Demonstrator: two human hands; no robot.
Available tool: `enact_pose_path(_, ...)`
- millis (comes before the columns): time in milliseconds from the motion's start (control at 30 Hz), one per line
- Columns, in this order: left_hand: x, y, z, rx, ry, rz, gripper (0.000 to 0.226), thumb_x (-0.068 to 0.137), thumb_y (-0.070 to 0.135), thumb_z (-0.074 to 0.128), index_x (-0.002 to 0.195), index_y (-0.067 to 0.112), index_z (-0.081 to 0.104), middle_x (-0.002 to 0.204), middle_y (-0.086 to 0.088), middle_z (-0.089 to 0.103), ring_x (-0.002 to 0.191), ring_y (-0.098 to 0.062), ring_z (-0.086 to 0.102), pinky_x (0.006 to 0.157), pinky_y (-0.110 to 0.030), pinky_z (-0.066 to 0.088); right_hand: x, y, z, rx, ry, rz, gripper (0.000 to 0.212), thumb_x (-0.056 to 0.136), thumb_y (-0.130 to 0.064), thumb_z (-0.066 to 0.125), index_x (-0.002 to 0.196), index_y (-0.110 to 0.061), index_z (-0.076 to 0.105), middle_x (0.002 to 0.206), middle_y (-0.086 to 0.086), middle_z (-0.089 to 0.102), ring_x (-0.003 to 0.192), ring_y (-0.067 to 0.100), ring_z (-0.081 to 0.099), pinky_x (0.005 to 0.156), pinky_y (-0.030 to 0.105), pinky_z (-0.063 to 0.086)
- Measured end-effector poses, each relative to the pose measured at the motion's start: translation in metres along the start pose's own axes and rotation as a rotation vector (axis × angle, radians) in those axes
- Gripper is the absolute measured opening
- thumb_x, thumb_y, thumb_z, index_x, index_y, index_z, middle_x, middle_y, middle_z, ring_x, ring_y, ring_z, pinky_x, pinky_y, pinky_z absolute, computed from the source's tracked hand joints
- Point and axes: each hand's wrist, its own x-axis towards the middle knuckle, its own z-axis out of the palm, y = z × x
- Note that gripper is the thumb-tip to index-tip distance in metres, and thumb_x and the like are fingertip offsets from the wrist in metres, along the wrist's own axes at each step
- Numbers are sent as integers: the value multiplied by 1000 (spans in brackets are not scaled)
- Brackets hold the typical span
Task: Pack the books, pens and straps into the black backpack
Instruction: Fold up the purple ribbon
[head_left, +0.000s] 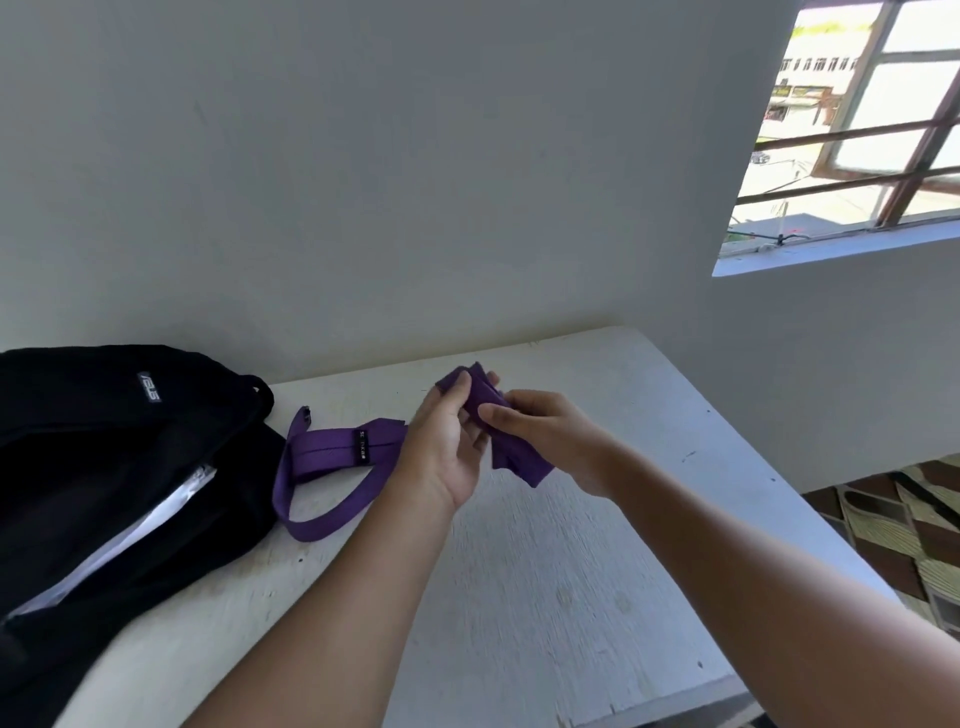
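A purple strap (332, 452) trails across the white table (545, 571) from beside the black backpack (104, 467) up into my hands. Its folded end is bunched above the table's middle. My left hand (447, 447) grips that folded bundle from the left, fingers curled over its top. My right hand (550, 436) pinches the same bundle from the right, thumb on its front. The backpack lies on the table's left side with its main zip open, and white pages of a book (130, 535) show inside.
A plain wall runs directly behind the table. A barred window (857, 145) sits high on the right. Patterned floor (909, 530) lies beyond the table's right edge.
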Motion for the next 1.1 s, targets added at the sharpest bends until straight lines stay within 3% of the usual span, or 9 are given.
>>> enact_pose_path(100, 1, -1, -2, -29, 56, 181, 11, 105, 18, 55, 113, 14, 62, 114, -11, 76, 105, -24, 72, 93, -37, 55, 4, -5, 5, 179, 11, 39, 29, 100, -33, 71, 116, -8, 68, 103, 15, 78, 85, 25, 74, 78, 34, 57)
enact_pose_path(300, 3, 2, -9, 3, 61, 243, 12, 103, 22, 59, 110, 14, 66, 108, -11, 74, 94, -25, 72, 92, -39, 54, 9, -4, 0, 441, 31, 55, 22, 105, -17, 47, 100, -10, 67, 88, 13, 69, 75, 22, 68, 75, 29, 49)
enact_pose_path(400, 2, 4, -6, 12, 62, 261, 20, 104, 23, 58, 119, 11, 65, 104, -11, 74, 85, -22, 73, 86, -36, 55, 11, -2, 0, 472, -55, 75, 29, 102, -3, 40, 108, -4, 68, 89, 14, 71, 76, 21, 68, 77, 30, 51)
enact_pose_path(600, 0, 8, -9, -34, 59, 254, 12, 103, 14, 58, 112, 8, 61, 98, -12, 76, 84, -24, 73, 78, -41, 61, 11, 10, -5, 392, -290, 90, 21, 98, -6, 65, 119, -4, 70, 108, 12, 73, 101, 24, 68, 99, 38, 51)
enact_pose_path(700, -1, 10, -9, -51, 54, 265, 9, 104, 13, 56, 112, 9, 59, 99, -13, 77, 87, -26, 74, 78, -41, 62, 15, 10, -4, 122, -65, 76, 6, 96, -14, 74, 98, -9, 76, 87, 5, 71, 83, 17, 62, 87, 36, 50)
enact_pose_path(833, -1, 11, -8, -26, 45, 289, 14, 106, 15, 54, 118, 10, 56, 108, -16, 75, 91, -27, 74, 82, -43, 61, 17, 9, 1, -121, 127, 4, 24, 97, -31, 74, 83, -13, 68, 75, 3, 60, 71, 18, 49, 69, 34, 39)
enact_pose_path(933, -1, 8, -7, -25, 58, 292, 22, 106, 15, 53, 126, 6, 54, 117, -18, 73, 93, -24, 74, 84, -40, 61, 14, 8, 6, 136, 155, -19, 35, 91, -36, 81, 72, -16, 58, 72, 5, 57, 72, 21, 47, 67, 36, 39)
enact_pose_path(1000, -1, 8, -8, -50, 65, 294, 23, 106, 15, 53, 127, 6, 54, 116, -18, 72, 97, -25, 72, 86, -39, 60, 10, 9, 6, 444, 29, 14, 27, 87, -30, 82, 80, -16, 60, 86, 8, 66, 82, 22, 59, 77, 35, 52)
enact_pose_path(1100, 3, 12, -9, -91, 86, 285, 11, 105, 14, 54, 116, 12, 57, 111, -16, 74, 100, -25, 71, 86, -41, 60, 3, 14, 4, 753, -172, 60, 11, 94, -15, 72, 94, -17, 61, 103, 10, 68, 91, 19, 65, 92, 40, 55)
